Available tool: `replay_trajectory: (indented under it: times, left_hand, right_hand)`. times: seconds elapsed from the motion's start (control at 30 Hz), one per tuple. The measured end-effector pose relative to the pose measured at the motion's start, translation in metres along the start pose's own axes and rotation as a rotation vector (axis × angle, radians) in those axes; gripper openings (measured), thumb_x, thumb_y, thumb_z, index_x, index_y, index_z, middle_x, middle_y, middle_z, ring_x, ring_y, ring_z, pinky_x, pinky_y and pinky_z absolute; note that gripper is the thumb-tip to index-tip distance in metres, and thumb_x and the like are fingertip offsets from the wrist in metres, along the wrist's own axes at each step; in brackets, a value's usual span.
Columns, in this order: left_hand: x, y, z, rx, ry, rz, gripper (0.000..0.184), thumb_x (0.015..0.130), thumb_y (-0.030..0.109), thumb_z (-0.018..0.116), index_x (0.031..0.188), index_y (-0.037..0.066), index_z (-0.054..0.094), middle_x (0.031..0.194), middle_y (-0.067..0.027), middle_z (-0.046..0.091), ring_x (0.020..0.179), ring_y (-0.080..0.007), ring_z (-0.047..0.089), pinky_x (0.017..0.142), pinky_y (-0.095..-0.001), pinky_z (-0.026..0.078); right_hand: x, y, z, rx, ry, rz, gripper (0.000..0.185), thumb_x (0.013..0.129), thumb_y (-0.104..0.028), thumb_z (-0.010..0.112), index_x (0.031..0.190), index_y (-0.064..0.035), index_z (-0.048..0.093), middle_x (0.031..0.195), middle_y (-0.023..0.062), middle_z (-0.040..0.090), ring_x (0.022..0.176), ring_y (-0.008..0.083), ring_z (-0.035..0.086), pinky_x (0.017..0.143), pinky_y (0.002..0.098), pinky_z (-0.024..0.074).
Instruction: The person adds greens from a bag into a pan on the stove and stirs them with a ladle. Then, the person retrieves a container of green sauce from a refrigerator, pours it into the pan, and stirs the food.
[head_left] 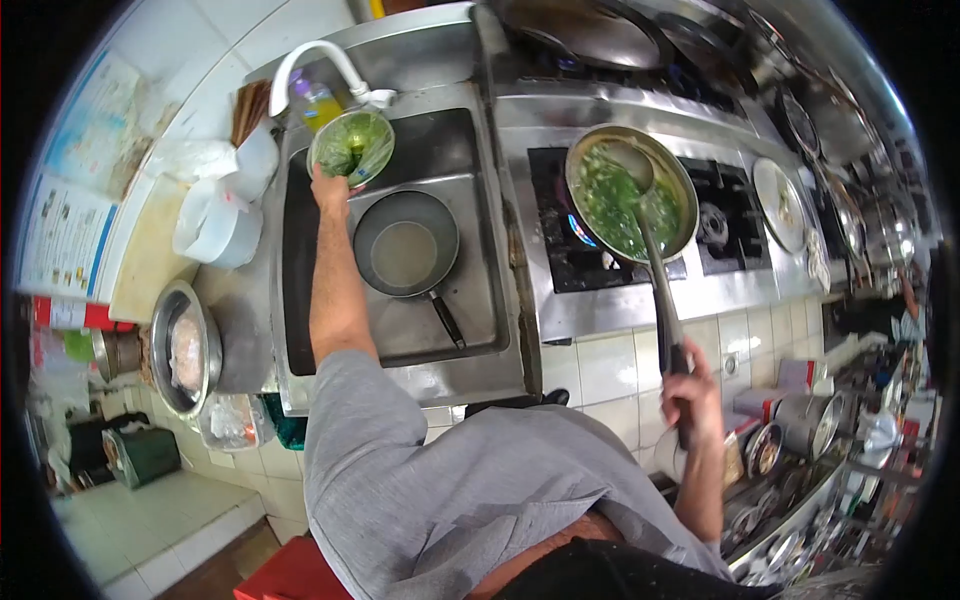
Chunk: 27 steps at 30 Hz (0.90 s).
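Observation:
Under the white tap, my left hand (pixel 333 188) grips the near rim of a pale bowl (pixel 378 170) with green leaves in it. A frying pan (pixel 443 228) with cloudy liquid lies below it in the sink, its handle toward me. My right hand (pixel 692 395) is closed around the dark grip of a long ladle (pixel 652 250). The ladle's round head rests in a wide pan (pixel 690 222) of green leafy soup on the stove. Another handle seems to run alongside the ladle; I cannot tell whether my hand also holds it.
A blue flame (pixel 581 231) burns under the soup pan on the stove (pixel 530 110). To its right sits a plate (pixel 780 205). Left of the sink (pixel 515 300) stand a white plastic tub (pixel 222 228) and a metal bowl (pixel 170 395) with a wrapped item.

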<state>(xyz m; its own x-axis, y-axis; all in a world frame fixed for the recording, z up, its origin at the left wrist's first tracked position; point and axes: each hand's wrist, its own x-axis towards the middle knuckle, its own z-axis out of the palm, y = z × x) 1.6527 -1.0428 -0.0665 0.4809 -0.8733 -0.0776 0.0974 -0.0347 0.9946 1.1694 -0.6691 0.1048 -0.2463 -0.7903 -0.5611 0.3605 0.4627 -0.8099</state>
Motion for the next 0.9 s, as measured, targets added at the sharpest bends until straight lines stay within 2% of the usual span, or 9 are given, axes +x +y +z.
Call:
replay_trajectory:
  times: [0.13, 0.23, 0.37, 0.5, 0.6, 0.67, 0.77, 0.83, 0.9]
  left_hand:
    - [0.017, -0.005, -0.006, -0.111, 0.134, -0.013, 0.055, 0.073, -0.014, 0.039, 0.124, 0.006, 0.04, 0.118, -0.018, 0.047, 0.09, -0.033, 0.059, 0.059, -0.0399, 0.058]
    - [-0.002, 0.015, -0.003, 0.079, -0.006, -0.024, 0.06, 0.074, -0.014, 0.038, 0.131, 0.005, 0.031, 0.119, -0.0185, 0.046, 0.092, -0.0334, 0.058, 0.061, -0.0398, 0.058]
    - [0.006, 0.011, -0.015, 0.008, 0.087, -0.002, 0.059, 0.076, -0.013, 0.038, 0.132, 0.004, 0.03, 0.118, -0.0178, 0.047, 0.093, -0.033, 0.057, 0.06, -0.0397, 0.058]
    - [0.002, 0.024, -0.01, 0.095, -0.061, -0.018, 0.055, 0.077, -0.011, 0.042, 0.129, 0.003, 0.032, 0.115, -0.0167, 0.049, 0.091, -0.0314, 0.058, 0.06, -0.0394, 0.058]
    - [0.008, 0.026, -0.017, -0.161, 0.043, 0.011, 0.052, 0.076, -0.012, 0.044, 0.125, 0.003, 0.037, 0.115, -0.0178, 0.049, 0.089, -0.0304, 0.059, 0.059, -0.0383, 0.058]
    - [-0.009, 0.042, -0.019, -0.045, -0.017, 0.002, 0.052, 0.075, -0.013, 0.043, 0.124, 0.002, 0.037, 0.115, -0.0181, 0.049, 0.089, -0.0305, 0.059, 0.06, -0.0383, 0.058]
    - [-0.005, 0.039, -0.021, -0.016, 0.002, 0.006, 0.052, 0.074, -0.014, 0.043, 0.124, 0.0, 0.038, 0.115, -0.0186, 0.049, 0.089, -0.0307, 0.059, 0.06, -0.0387, 0.058]
    - [0.007, 0.027, -0.026, -0.138, 0.13, 0.019, 0.054, 0.074, -0.015, 0.042, 0.126, -0.001, 0.035, 0.114, -0.0193, 0.049, 0.088, -0.0321, 0.059, 0.06, -0.0402, 0.057]
    - [0.002, 0.032, -0.024, -0.065, 0.046, 0.017, 0.052, 0.075, -0.013, 0.041, 0.125, 0.0, 0.036, 0.113, -0.0188, 0.049, 0.088, -0.0321, 0.059, 0.059, -0.0396, 0.057]
  right_hand:
    - [0.026, -0.001, -0.029, -0.392, 0.025, -0.133, 0.075, 0.07, 0.005, 0.051, 0.138, -0.0067, 0.021, 0.066, 0.009, 0.053, 0.037, 0.0142, 0.044, 0.033, 0.0262, 0.0379]
    - [0.0, 0.016, -0.011, -0.631, 0.122, -0.088, 0.077, 0.073, 0.005, 0.049, 0.139, -0.0101, 0.015, 0.067, 0.0058, 0.048, 0.04, 0.0139, 0.045, 0.036, 0.0276, 0.0415]
    - [-0.035, 0.006, 0.016, 0.001, -0.015, 0.035, 0.071, 0.067, 0.006, 0.054, 0.129, -0.0114, 0.026, 0.061, 0.0091, 0.05, 0.036, 0.0173, 0.046, 0.033, 0.0287, 0.037]
    - [0.002, -0.013, -0.037, 0.462, -0.108, 0.153, 0.059, 0.07, 0.001, 0.055, 0.125, -0.0117, 0.036, 0.063, 0.0098, 0.051, 0.033, 0.0149, 0.042, 0.029, 0.0262, 0.0316]
    - [0.018, 0.016, -0.045, -0.197, 0.014, -0.089, 0.069, 0.07, 0.004, 0.053, 0.133, -0.0097, 0.028, 0.07, 0.01, 0.052, 0.037, 0.014, 0.044, 0.032, 0.027, 0.0366]
    - [0.002, 0.041, -0.027, -0.569, 0.125, -0.144, 0.078, 0.071, 0.005, 0.052, 0.138, -0.0066, 0.014, 0.071, 0.0095, 0.051, 0.04, 0.0164, 0.048, 0.035, 0.0303, 0.0411]
    - [-0.036, 0.026, 0.0, -0.418, 0.079, -0.046, 0.076, 0.069, 0.005, 0.054, 0.134, -0.0059, 0.017, 0.072, 0.0115, 0.052, 0.039, 0.0167, 0.048, 0.035, 0.0314, 0.0409]
    - [-0.053, 0.002, 0.006, 0.051, -0.086, 0.081, 0.07, 0.066, 0.004, 0.055, 0.128, -0.0049, 0.023, 0.069, 0.0125, 0.051, 0.037, 0.0171, 0.047, 0.033, 0.0306, 0.0378]
    - [-0.036, -0.015, -0.016, 0.274, -0.159, 0.14, 0.067, 0.063, 0.002, 0.058, 0.123, -0.0052, 0.029, 0.063, 0.0109, 0.05, 0.035, 0.0169, 0.044, 0.031, 0.0291, 0.0337]
